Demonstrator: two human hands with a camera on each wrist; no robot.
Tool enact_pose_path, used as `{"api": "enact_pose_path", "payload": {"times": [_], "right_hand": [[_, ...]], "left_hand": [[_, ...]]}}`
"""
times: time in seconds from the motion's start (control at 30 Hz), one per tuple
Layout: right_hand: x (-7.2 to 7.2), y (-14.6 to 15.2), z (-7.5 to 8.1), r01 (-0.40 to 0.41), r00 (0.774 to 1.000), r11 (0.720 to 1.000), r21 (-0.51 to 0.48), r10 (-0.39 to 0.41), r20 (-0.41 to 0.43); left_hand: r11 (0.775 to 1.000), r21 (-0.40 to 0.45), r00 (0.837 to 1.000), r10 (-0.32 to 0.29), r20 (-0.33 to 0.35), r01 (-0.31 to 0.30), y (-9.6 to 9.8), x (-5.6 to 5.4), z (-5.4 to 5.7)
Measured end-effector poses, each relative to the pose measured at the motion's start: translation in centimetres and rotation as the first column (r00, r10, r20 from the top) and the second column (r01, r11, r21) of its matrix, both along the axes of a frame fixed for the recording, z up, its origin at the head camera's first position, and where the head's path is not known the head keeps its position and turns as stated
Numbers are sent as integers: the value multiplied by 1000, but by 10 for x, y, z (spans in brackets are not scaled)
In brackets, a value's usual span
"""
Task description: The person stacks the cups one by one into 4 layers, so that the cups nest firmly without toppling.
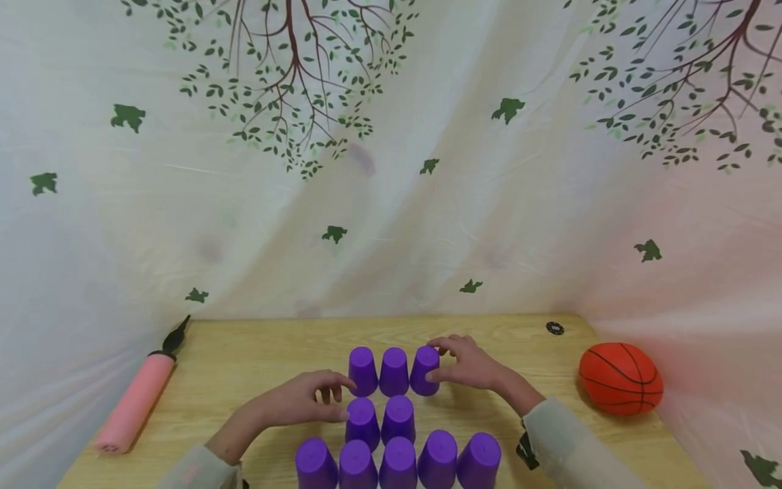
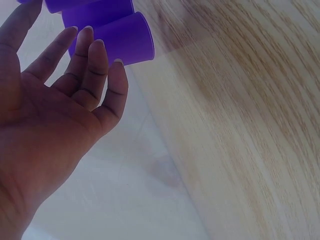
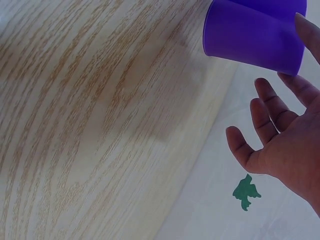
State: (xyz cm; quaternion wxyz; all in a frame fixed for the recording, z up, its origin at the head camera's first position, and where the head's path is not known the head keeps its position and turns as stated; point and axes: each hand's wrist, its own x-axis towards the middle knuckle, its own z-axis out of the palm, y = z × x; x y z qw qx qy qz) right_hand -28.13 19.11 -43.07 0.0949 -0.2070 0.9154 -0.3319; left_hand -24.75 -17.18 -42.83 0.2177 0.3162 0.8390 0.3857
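Upside-down purple cups stand in three rows on the table. At the right end of the back row, my right hand [image 1: 467, 365] holds a purple cup [image 1: 423, 373] between thumb and index finger; its other fingers are spread beside that cup [image 3: 252, 37]. My left hand [image 1: 299, 399] is loosely bent at the left of the rows. Its index fingertip is by the base of the back row's left cup [image 1: 363, 373], and its thumb tip is at the left cup [image 1: 363, 424] of the middle row. In the left wrist view its fingers overlap a purple cup [image 2: 127, 42].
The front row has several purple cups [image 1: 398, 465]. A pink hand pump [image 1: 137, 401] with a black nozzle lies at the table's left edge. An orange-red ball [image 1: 620, 378] and a black chip [image 1: 554, 328] are at the right. A printed curtain [image 1: 391, 272] hangs behind.
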Motion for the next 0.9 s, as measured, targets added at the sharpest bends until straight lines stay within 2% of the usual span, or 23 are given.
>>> {"api": "enact_pose_path", "payload": {"times": [0.23,0.47,0.57,0.7,0.8,0.9], "right_hand": [[-1,0,1,8,1000,1000,1,-8,5],[1,3,4,14,1000,1000,6,-14,-4],[3,5,10,27,998,999,23,-26,-58],[11,3,22,25,984,999,31,-19,-177],[21,-1,29,-38,969,999,24,42,-245],[32,-8,31,-122,957,992,28,125,-263]], "left_hand": [[1000,4,1000,-5,3,5,0,-1,2],[1000,7,1000,-12,-11,12,0,0,0],[1000,-3,1000,-19,-6,19,0,0,-1],[999,-21,1000,-27,-7,27,0,-1,0],[999,-38,999,-38,-22,37,1,-1,0],[997,-57,999,-45,-30,43,2,-1,-1]]}}
